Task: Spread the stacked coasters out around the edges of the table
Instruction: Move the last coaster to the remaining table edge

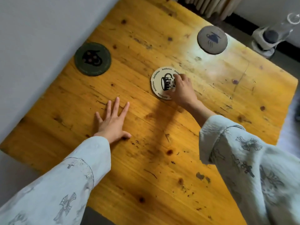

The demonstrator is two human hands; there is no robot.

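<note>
The worktop (146, 159) is a yellow wooden slab, scratched and knotted, seen from above at a slant. Near its middle lies the white coaster (159, 82), round, with a black-and-white cup drawn on it and the word "Aesthetics" repeated around its rim. Whether more coasters lie stacked under it cannot be told.

The right hand (182, 89) rests on the white coaster's right side, fingers curled down onto the printed face and over its edge. The grip is narrow and touching the white coaster; whether it pinches the edge or only presses on top cannot be told. The coaster looks flat on the wood.

The left hand (113, 122) lies below and to the left of the white coaster, well apart from it, palm down on the bare wood with fingers spread wide and holding nothing.

The green coaster (92, 59), dark with a black figure on it, sits up and to the left of the white coaster, near the worktop's edge by the grey wall (40, 46). The grey coaster (212, 39), with a dark blue drawing, sits up and to the right of the white coaster, at the far edge, partly overhanging it.

Both arms wear pale sleeves (243, 153) printed with grey crosses.
</note>
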